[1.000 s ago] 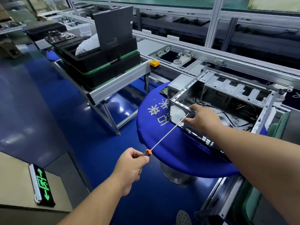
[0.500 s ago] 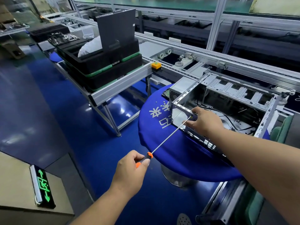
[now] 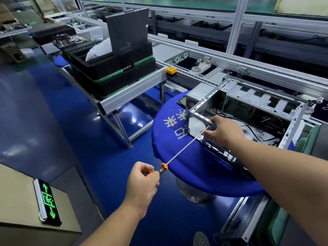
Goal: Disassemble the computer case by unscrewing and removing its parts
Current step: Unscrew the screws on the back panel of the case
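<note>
An open metal computer case point(image 3: 262, 102) lies on its side on a round blue table point(image 3: 195, 167), with black cables inside. My left hand point(image 3: 142, 183) grips the orange and black handle of a long screwdriver point(image 3: 184, 150). Its thin shaft runs up and right to the case's near top rail. My right hand point(image 3: 223, 130) rests on that rail, its fingers pinched around the screwdriver tip where it meets the frame. A grey power supply point(image 3: 198, 95) stands just behind the case's left corner.
Two small screws point(image 3: 175, 110) lie on the blue table near the white lettering. Stacked black trays point(image 3: 113, 71) with a dark upright panel sit on an aluminium rack at the left. A conveyor line point(image 3: 230, 64) runs behind the case. A green exit sign point(image 3: 48, 201) lies on the floor.
My left hand has shifted on the handle, showing more of the orange grip. The view has drifted slightly; my right hand stays at the case rail by the tip.
</note>
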Action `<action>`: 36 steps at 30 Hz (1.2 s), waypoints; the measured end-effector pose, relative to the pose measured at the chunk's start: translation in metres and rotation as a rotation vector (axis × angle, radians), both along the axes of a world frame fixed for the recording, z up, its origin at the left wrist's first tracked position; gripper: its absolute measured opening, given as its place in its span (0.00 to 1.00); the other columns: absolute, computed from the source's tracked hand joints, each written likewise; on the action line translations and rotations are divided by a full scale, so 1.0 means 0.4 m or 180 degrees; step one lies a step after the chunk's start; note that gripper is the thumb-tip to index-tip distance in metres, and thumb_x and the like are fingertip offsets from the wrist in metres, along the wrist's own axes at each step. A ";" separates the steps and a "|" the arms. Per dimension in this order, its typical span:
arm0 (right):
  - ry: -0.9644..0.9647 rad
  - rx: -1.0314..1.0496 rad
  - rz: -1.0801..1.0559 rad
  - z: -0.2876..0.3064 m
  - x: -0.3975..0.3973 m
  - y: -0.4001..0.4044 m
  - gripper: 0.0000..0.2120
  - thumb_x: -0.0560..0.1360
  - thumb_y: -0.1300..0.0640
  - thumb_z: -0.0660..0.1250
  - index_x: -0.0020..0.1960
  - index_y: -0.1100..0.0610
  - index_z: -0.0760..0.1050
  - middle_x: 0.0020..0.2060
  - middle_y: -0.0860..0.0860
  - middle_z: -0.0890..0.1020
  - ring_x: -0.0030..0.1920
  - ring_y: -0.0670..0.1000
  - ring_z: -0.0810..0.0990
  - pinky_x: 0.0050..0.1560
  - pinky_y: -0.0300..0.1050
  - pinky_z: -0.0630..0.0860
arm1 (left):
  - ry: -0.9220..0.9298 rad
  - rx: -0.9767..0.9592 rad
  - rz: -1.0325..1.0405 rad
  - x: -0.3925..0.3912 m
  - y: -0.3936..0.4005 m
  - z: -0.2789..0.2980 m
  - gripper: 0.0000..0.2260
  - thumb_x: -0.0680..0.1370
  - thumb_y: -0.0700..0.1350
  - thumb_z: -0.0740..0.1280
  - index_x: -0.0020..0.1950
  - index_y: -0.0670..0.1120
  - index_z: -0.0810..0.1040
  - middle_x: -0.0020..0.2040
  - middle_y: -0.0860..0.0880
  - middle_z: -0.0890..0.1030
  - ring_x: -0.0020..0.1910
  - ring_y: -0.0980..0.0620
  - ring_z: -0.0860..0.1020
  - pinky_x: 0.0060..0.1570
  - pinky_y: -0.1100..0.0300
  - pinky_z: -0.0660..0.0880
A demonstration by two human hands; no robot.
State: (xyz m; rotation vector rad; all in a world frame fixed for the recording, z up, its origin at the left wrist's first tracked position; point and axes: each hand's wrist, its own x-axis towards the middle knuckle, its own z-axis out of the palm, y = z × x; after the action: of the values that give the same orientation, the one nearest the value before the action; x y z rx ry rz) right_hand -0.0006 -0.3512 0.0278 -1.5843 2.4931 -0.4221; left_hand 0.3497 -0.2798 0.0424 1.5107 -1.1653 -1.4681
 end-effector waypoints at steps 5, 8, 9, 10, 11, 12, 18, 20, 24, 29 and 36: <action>-0.0014 -0.0008 -0.0013 0.002 0.004 -0.001 0.38 0.64 0.21 0.67 0.68 0.40 0.70 0.58 0.45 0.84 0.57 0.55 0.82 0.48 0.48 0.74 | -0.1693 -0.1904 -0.0820 0.019 0.026 -0.013 0.15 0.75 0.38 0.74 0.45 0.54 0.70 0.44 0.55 0.73 0.40 0.55 0.74 0.37 0.66 0.72; -0.0015 -0.0035 -0.0036 0.004 0.005 0.000 0.38 0.65 0.22 0.68 0.67 0.40 0.71 0.58 0.45 0.84 0.57 0.55 0.82 0.48 0.48 0.74 | -0.1741 -0.2347 -0.0784 0.024 0.024 -0.028 0.13 0.76 0.39 0.76 0.47 0.52 0.74 0.44 0.57 0.74 0.43 0.55 0.76 0.39 0.69 0.72; -0.0013 -0.0035 -0.0043 0.004 0.005 0.001 0.38 0.65 0.22 0.68 0.67 0.40 0.71 0.58 0.45 0.84 0.57 0.55 0.82 0.47 0.48 0.73 | -0.1713 -0.2357 -0.0713 0.025 0.022 -0.029 0.11 0.76 0.40 0.76 0.48 0.52 0.76 0.44 0.57 0.75 0.43 0.55 0.77 0.39 0.69 0.72; -0.0019 -0.0032 -0.0045 0.005 0.005 0.001 0.38 0.65 0.22 0.68 0.68 0.41 0.71 0.58 0.45 0.84 0.57 0.55 0.82 0.47 0.47 0.73 | -0.1638 -0.2295 -0.0637 0.025 0.021 -0.027 0.10 0.77 0.41 0.76 0.48 0.53 0.77 0.43 0.57 0.76 0.43 0.54 0.77 0.39 0.69 0.73; -0.0023 -0.0030 -0.0045 0.005 0.006 0.002 0.38 0.65 0.22 0.68 0.68 0.41 0.71 0.59 0.45 0.84 0.57 0.55 0.82 0.47 0.47 0.73 | -0.1538 -0.2176 -0.0568 0.024 0.021 -0.024 0.09 0.78 0.42 0.76 0.48 0.54 0.78 0.42 0.57 0.78 0.42 0.54 0.78 0.38 0.69 0.73; -0.0026 -0.0033 -0.0042 0.006 0.006 0.002 0.38 0.65 0.23 0.69 0.68 0.41 0.71 0.59 0.46 0.84 0.57 0.55 0.82 0.47 0.47 0.73 | -0.1423 -0.2021 -0.0522 0.022 0.021 -0.020 0.08 0.78 0.43 0.75 0.47 0.55 0.79 0.41 0.57 0.80 0.42 0.54 0.79 0.38 0.68 0.73; -0.0054 -0.0020 -0.0029 0.010 0.007 0.004 0.37 0.66 0.24 0.70 0.68 0.41 0.71 0.58 0.46 0.84 0.56 0.55 0.82 0.47 0.47 0.73 | 0.0524 0.0523 0.0258 -0.010 0.002 0.007 0.04 0.83 0.43 0.70 0.49 0.44 0.81 0.40 0.43 0.83 0.31 0.52 0.78 0.26 0.62 0.71; -0.0065 -0.0010 -0.0030 0.011 0.006 0.004 0.37 0.66 0.25 0.70 0.68 0.41 0.71 0.58 0.46 0.84 0.56 0.55 0.82 0.47 0.47 0.73 | 0.1295 0.1372 0.0514 -0.011 -0.008 0.015 0.06 0.83 0.42 0.70 0.53 0.40 0.79 0.40 0.41 0.81 0.31 0.52 0.77 0.24 0.63 0.70; -0.0083 0.0003 -0.0023 0.011 0.003 0.003 0.37 0.66 0.24 0.70 0.69 0.42 0.71 0.57 0.46 0.84 0.56 0.55 0.82 0.48 0.48 0.75 | 0.1471 0.1214 0.0659 -0.009 -0.004 0.011 0.04 0.81 0.37 0.69 0.53 0.40 0.75 0.40 0.43 0.79 0.31 0.50 0.78 0.24 0.62 0.70; -0.0084 -0.0002 -0.0028 0.007 0.001 -0.002 0.36 0.66 0.25 0.70 0.68 0.42 0.71 0.59 0.47 0.84 0.58 0.55 0.82 0.49 0.48 0.74 | -0.0848 -0.1014 -0.0128 0.013 0.018 -0.008 0.12 0.75 0.40 0.72 0.49 0.53 0.71 0.45 0.47 0.77 0.34 0.56 0.74 0.31 0.66 0.72; -0.0089 -0.0023 -0.0042 0.003 -0.001 -0.006 0.37 0.65 0.24 0.70 0.68 0.42 0.71 0.59 0.47 0.84 0.58 0.56 0.82 0.50 0.49 0.75 | -0.1690 -0.2503 -0.0351 0.028 0.020 -0.031 0.11 0.76 0.37 0.76 0.50 0.49 0.78 0.48 0.55 0.75 0.46 0.54 0.76 0.43 0.69 0.72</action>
State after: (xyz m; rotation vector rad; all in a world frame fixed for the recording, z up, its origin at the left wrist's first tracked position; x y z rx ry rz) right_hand -0.0012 -0.3535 0.0289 -1.5545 2.4856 -0.4525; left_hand 0.3610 -0.2716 0.0302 1.2826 -1.8752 -0.5174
